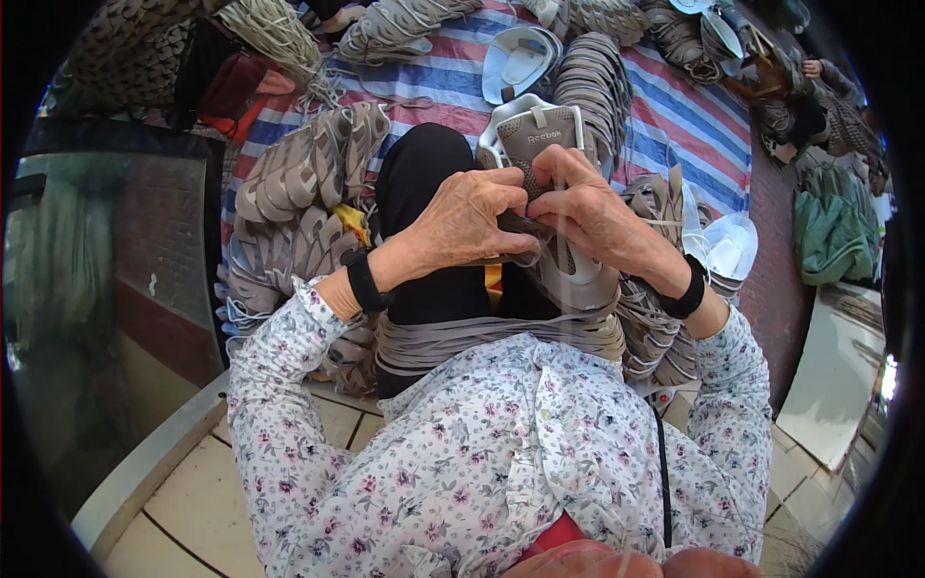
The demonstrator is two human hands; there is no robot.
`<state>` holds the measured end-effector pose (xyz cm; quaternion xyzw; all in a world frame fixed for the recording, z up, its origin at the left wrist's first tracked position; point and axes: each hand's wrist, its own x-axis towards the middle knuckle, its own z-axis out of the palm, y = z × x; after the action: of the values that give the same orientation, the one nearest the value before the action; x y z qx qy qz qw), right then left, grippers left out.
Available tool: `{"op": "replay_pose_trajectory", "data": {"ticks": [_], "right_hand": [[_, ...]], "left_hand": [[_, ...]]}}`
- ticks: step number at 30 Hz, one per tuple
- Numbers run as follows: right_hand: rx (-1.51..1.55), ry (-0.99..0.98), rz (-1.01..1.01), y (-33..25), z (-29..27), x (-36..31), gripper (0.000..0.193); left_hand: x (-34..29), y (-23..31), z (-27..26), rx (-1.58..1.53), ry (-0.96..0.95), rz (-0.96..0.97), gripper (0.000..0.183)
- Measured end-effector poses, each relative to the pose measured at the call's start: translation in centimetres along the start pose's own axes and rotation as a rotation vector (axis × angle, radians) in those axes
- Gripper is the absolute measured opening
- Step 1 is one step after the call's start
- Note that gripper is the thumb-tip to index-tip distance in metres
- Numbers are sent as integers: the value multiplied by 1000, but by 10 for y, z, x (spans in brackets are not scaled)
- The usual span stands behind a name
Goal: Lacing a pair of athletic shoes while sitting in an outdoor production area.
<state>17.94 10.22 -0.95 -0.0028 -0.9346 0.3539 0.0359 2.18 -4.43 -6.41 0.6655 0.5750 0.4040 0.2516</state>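
Observation:
A taupe shoe upper (549,130) with a white-edged collar and mesh tongue rests over my knees, its toe end toward me. My left hand (472,217) is closed at its left side, thumb and fingers pinching the edge of the upper. Bent over the opening from the right, my right hand (599,207) has its fingers pinched together, with a blurred pale strand, apparently a lace, running down from it. The fingertips of both hands nearly meet, hiding the middle of the upper. A bundle of flat grey-beige shoelaces (462,342) lies across my lap.
Stacks of nested taupe uppers (299,169) stand at my left, with more uppers (660,323) at my right and a long stack (593,91) beyond. Beneath them spreads a striped sheet (689,130). A bundle of cords (270,43) lies far left; a green bag (836,226) sits far right.

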Motion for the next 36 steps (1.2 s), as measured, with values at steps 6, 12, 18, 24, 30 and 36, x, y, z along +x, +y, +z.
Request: {"op": "replay_pose_trajectory", "data": {"ticks": [6, 12, 18, 24, 30, 36], "right_hand": [[-18, -93, -17, -2, -1, 5, 10], [2, -166, -9, -1, -4, 13, 9], [-9, -201, -32, 8, -2, 17, 6], [85, -234, -4, 16, -3, 21, 7], [63, -248, -40, 22, -3, 23, 6], [51, -263, -55, 24, -3, 28, 6]], "left_hand": [[-3, 8, 4, 27, 60, -40, 33], [-3, 12, 8, 31, 71, -122, 28], [-4, 22, 13, 57, 111, -235, 23], [-4, 28, 15, 67, 150, -294, 21], [-8, 26, 17, 67, 145, -283, 22], [-9, 23, 22, 99, 204, -238, 24]]}}
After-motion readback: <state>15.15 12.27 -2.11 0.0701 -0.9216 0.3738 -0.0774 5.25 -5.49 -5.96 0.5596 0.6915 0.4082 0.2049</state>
